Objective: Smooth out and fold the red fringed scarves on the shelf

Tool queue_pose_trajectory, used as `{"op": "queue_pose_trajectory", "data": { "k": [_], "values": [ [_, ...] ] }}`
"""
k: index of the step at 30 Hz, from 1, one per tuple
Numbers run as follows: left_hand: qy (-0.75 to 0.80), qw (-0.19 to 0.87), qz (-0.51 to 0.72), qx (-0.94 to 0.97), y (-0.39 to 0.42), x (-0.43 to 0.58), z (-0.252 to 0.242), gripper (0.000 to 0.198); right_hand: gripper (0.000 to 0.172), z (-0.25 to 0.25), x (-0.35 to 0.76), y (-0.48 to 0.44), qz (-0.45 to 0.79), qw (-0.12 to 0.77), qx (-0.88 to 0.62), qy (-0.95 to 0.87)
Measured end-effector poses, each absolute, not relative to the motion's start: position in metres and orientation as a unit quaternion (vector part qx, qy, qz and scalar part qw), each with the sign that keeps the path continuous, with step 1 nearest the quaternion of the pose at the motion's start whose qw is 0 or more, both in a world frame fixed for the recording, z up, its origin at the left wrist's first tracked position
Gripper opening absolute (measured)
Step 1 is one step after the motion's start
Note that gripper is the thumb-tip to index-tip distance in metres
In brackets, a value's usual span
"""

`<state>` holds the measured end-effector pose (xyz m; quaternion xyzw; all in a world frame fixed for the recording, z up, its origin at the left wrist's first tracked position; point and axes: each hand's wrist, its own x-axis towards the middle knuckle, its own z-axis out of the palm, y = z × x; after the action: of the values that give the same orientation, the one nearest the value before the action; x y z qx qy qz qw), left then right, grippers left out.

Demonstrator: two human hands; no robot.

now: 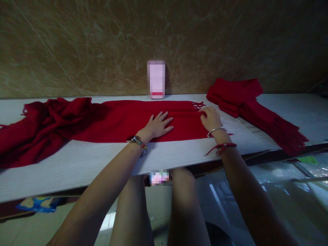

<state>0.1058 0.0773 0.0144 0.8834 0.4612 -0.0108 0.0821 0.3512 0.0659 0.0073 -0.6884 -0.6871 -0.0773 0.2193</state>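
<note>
A red fringed scarf [115, 119] lies spread flat across the white table [77, 164], its left part bunched in a heap [38, 126]. My left hand [156, 125] rests flat on the scarf's middle with fingers spread. My right hand [210, 118] sits at the scarf's right end, fingers curled against the fringed edge [198, 105]. Whether it pinches the cloth I cannot make out. Both wrists wear bracelets.
A second red scarf [243, 99], folded, lies at the back right with its fringe trailing toward the table's front edge. A small pink upright box [156, 79] stands against the brown wall. My knees show below the table edge.
</note>
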Motion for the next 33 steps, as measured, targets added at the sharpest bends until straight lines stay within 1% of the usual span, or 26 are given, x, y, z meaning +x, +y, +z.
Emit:
{"op": "queue_pose_trajectory", "data": {
  "k": [3,7,9,11,13,14,16,18,20,23,29,33],
  "values": [
    [0.455,0.092,-0.019,0.886,0.076,0.104,0.016,0.057,0.034,0.0,0.346,0.067,-0.034,0.154,-0.688,-0.708],
    [0.445,0.096,-0.023,0.89,0.076,0.103,0.017,0.057,0.033,-0.002,0.359,0.06,-0.064,0.133,-0.801,-0.581],
    [0.446,0.1,-0.025,0.889,0.077,0.103,0.016,0.057,0.033,-0.001,0.367,0.058,-0.089,0.15,-0.831,-0.528],
    [0.448,0.104,-0.027,0.887,0.077,0.104,0.016,0.057,0.035,0.0,0.371,0.059,-0.106,0.191,-0.825,-0.521],
    [0.45,0.104,-0.028,0.886,0.077,0.104,0.016,0.057,0.039,0.001,0.369,0.063,-0.108,0.23,-0.784,-0.566],
    [0.45,0.104,-0.028,0.886,0.077,0.105,0.017,0.057,0.041,0.001,0.366,0.065,-0.099,0.233,-0.757,-0.602],
    [0.45,0.106,-0.029,0.886,0.076,0.105,0.017,0.057,0.045,-0.001,0.358,0.068,-0.061,0.201,-0.703,-0.679],
    [0.449,0.108,-0.029,0.886,0.076,0.105,0.017,0.058,0.047,-0.003,0.351,0.067,-0.019,0.143,-0.681,-0.717],
    [0.448,0.109,-0.026,0.887,0.076,0.104,0.016,0.058,0.048,-0.005,0.349,0.064,-0.001,0.099,-0.702,-0.705],
    [0.446,0.109,-0.021,0.888,0.077,0.104,0.015,0.058,0.05,-0.007,0.357,0.061,0.004,0.07,-0.76,-0.646],
    [0.447,0.11,-0.023,0.888,0.078,0.104,0.015,0.058,0.048,-0.008,0.384,0.061,-0.011,0.098,-0.799,-0.593],
    [0.447,0.116,-0.027,0.886,0.078,0.104,0.015,0.059,0.051,0.0,0.387,0.05,-0.04,0.142,-0.77,-0.621]
  ]
}}
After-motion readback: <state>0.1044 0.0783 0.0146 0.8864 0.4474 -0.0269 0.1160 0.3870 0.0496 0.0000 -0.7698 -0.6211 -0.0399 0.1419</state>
